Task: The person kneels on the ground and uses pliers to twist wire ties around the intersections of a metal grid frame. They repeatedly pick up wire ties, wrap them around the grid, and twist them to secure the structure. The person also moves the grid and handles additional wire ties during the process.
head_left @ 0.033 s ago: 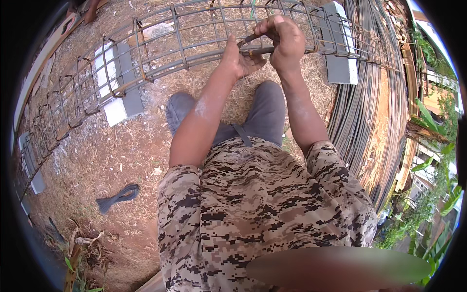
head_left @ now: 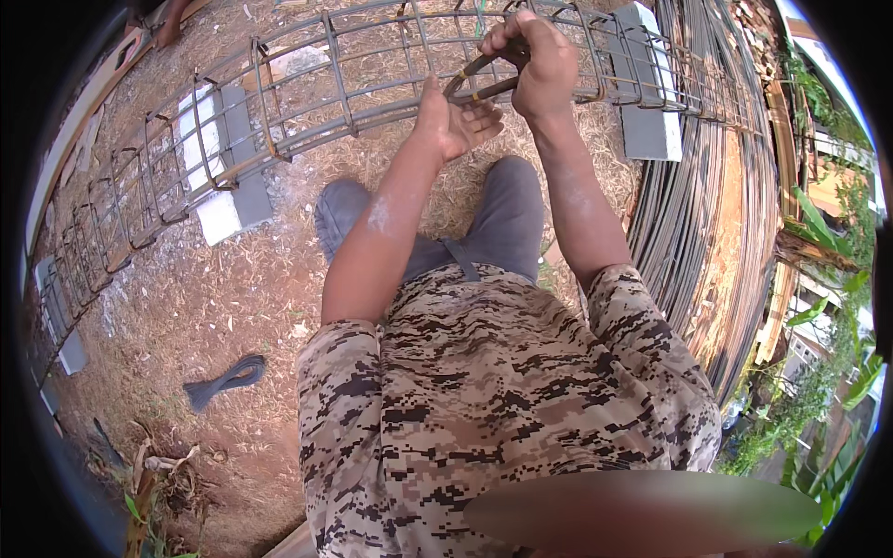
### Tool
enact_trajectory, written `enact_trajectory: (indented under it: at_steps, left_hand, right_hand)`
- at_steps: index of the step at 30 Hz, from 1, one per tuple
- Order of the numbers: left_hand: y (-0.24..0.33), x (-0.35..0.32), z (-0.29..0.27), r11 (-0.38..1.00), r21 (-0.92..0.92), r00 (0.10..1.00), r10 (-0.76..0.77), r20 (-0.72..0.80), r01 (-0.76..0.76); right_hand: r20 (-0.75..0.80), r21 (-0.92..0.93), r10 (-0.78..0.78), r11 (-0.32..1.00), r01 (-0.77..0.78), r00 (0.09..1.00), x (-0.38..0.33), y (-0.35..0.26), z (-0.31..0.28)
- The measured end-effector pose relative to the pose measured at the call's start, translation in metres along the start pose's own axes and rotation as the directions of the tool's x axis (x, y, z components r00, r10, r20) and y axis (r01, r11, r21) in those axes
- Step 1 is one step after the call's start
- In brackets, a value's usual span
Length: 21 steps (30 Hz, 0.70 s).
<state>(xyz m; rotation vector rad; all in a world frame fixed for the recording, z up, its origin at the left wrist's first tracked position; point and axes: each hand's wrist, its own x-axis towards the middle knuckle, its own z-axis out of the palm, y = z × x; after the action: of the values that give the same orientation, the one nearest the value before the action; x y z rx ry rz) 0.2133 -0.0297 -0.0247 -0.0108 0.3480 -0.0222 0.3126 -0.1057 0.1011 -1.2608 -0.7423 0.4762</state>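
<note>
In front of me a long rebar cage (head_left: pixel 339 88) runs across the view, its bars joined by square stirrups. My right hand (head_left: pixel 544 70) is closed round the handles of what looks like a dark pair of pincers (head_left: pixel 484 91). Those handles spread in a V, with worn orange patches, and narrow toward the near bars of the cage. Beside the narrow end is my left hand (head_left: pixel 446 123), palm up, with the thumb raised and the fingers stretched out. It grips nothing that I can see. The pincers' jaws are too small and partly hidden to make out.
Grey-and-white blocks (head_left: pixel 246 172) sit under the cage at the left, another block (head_left: pixel 648 130) at the right. Long steel bars (head_left: pixel 674 232) lie stacked on the right. A bundle of dark tie wire (head_left: pixel 228 379) rests on the ground. Another person's hand (head_left: pixel 169 35) shows at the far left.
The pincers' handles have spread wider apart. My right hand has risen slightly away from me. My left hand has shifted a little left and nearer, its fingers more stretched out.
</note>
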Motion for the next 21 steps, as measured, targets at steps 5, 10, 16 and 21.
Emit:
enact_trajectory:
  at_steps: [5,10,16,21]
  left_hand:
    - [-0.038,-0.043,-0.046,0.992,0.122,0.932,0.079,-0.353,-0.038]
    - [-0.062,-0.042,-0.075,0.992,0.12,0.862,0.098,-0.498,-0.043]
    - [-0.056,-0.028,-0.043,0.959,0.246,0.935,0.208,-0.288,-0.137]
    - [-0.067,0.024,0.006,0.911,0.061,0.878,0.41,-0.248,-0.408]
  right_hand:
    - [-0.031,-0.08,0.14,0.987,-0.142,0.99,0.066,-0.001,0.03]
    - [-0.166,-0.06,0.329,0.937,-0.343,0.929,0.106,0.013,0.048]
    - [-0.13,-0.05,0.397,0.912,-0.406,0.908,0.119,0.006,0.052]
    - [-0.421,0.429,0.497,0.846,-0.316,0.759,0.03,-0.003,-0.046]
